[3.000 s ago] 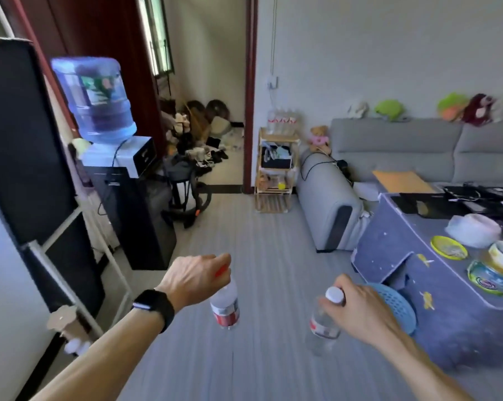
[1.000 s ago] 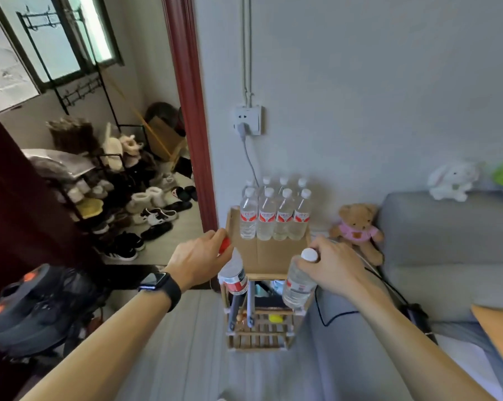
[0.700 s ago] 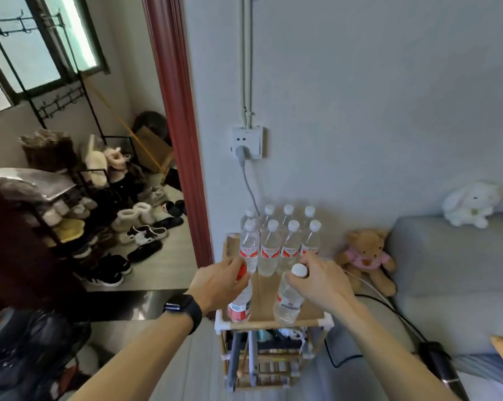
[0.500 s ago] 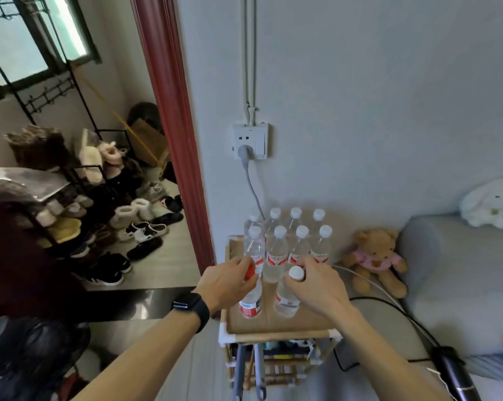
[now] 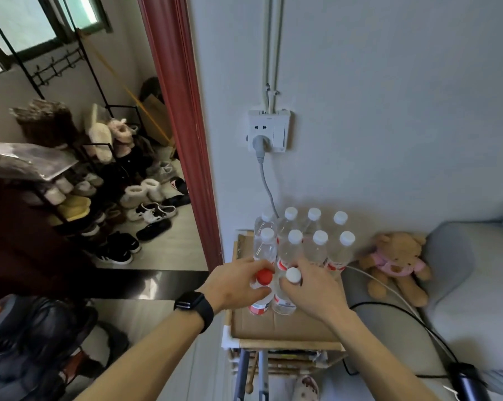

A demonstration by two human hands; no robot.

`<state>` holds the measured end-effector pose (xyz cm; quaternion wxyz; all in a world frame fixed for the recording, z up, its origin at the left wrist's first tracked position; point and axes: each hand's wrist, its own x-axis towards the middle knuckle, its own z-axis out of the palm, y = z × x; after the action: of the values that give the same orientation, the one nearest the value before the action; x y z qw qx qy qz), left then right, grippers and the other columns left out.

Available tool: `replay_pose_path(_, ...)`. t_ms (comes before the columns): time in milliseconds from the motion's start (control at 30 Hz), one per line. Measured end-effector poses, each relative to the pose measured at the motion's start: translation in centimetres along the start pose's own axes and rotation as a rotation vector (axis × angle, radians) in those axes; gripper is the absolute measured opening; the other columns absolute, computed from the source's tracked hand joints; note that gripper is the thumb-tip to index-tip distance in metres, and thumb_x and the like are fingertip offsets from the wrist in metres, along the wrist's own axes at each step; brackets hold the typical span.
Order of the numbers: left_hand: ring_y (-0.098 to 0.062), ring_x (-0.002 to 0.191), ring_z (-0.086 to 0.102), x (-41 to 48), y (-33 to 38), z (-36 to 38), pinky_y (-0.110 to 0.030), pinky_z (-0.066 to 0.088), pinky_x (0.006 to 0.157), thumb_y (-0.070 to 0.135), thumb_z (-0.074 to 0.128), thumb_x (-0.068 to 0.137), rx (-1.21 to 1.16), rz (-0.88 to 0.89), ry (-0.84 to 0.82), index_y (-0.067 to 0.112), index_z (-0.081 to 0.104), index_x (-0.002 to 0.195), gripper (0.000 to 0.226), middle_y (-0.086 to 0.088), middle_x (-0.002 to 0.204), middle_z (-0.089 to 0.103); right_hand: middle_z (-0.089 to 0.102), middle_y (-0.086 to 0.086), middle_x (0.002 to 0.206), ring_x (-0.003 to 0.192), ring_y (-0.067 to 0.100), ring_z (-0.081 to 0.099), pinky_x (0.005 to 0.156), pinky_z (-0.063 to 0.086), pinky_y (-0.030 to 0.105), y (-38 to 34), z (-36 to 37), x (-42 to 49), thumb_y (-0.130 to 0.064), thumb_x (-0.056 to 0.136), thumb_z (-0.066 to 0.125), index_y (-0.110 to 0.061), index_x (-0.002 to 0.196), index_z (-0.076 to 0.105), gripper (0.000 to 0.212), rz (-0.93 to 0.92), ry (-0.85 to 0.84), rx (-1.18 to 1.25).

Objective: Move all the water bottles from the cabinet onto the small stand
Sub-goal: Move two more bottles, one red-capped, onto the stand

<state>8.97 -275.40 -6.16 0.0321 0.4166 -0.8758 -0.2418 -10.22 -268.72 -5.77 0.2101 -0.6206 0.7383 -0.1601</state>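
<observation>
The left hand (image 5: 235, 282) gripped a red-capped clear plastic bottle (image 5: 262, 287), the right hand (image 5: 317, 287) a white-capped clear plastic bottle (image 5: 288, 293), both standing on the small wooden stand (image 5: 285, 328).
</observation>
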Motion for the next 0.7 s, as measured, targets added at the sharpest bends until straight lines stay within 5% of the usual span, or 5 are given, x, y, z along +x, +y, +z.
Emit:
replay_pose_path(133, -0.009, 0.099, 0.058, -0.1, -0.6, -0.7, -0.032, 0.052, 0.079, 0.054, 0.057, 0.089, 0.118, 0.024, 0.026, 0.048, 0.045, 0.128, 0.04, 0.018, 0.114, 0.057, 0.061, -0.013, 0.082, 0.075, 0.013, 0.061, 0.056, 0.039, 0.03, 0.2, 0.3, -0.1, -0.079, 0.083, 0.037, -0.037, 0.096, 0.047, 0.046, -0.019, 0.078, -0.171)
replay_pose_path(267, -0.009, 0.084, 0.057, 0.7, -0.7, -1.1, -0.026, 0.04, 0.064, 0.061, 0.058, 0.088, 0.241, 0.027, 0.078, 0.036, 0.049, 0.109, 0.034, 0.015, 0.099, 0.058, 0.066, -0.004, 0.096, 0.083, 0.021, 0.065, 0.057, 0.037, 0.032, 0.3, 0.3, -0.2, -0.061, 0.094, 0.038, -0.026, 0.12, 0.049, 0.045, -0.074, 0.153, -0.335)
replay_pose_path(400, -0.008, 0.082, 0.057, 0.7, -1.3, -0.9, -0.027, 0.05, 0.067, 0.064, 0.059, 0.085, 0.205, -0.009, 0.073, 0.038, 0.047, 0.109, 0.037, 0.016, 0.1, 0.059, 0.056, -0.007, 0.11, 0.09, 0.019, 0.062, 0.061, 0.038, 0.03, 0.5, 0.1, -1.0, -0.054, 0.095, 0.039, -0.031, 0.125, 0.048, 0.039, -0.163, 0.088, -0.286)
replay_pose_path(600, -0.01, 0.096, 0.059, 0.6, -1.4, -1.1, -0.031, 0.052, 0.077, 0.059, 0.061, 0.085, 0.169, 0.018, 0.019, 0.046, 0.045, 0.127, 0.048, 0.019, 0.112, 0.056, 0.064, -0.013, 0.109, 0.095, 0.013, 0.064, 0.07, 0.05, 0.032, 1.3, -0.4, -0.5, -0.077, 0.085, 0.033, -0.036, 0.118, 0.05, 0.056, -0.045, 0.063, -0.351)
replay_pose_path(700, -0.013, 0.09, 0.06, 1.1, -1.6, -1.4, -0.033, 0.053, 0.075, 0.059, 0.06, 0.087, 0.229, 0.015, 0.025, 0.043, 0.047, 0.124, 0.042, 0.017, 0.111, 0.057, 0.066, -0.007, 0.098, 0.081, 0.015, 0.06, 0.063, 0.047, 0.032, 0.9, -0.3, -0.3, -0.065, 0.091, 0.036, -0.028, 0.102, 0.05, 0.04, -0.08, 0.065, -0.348)
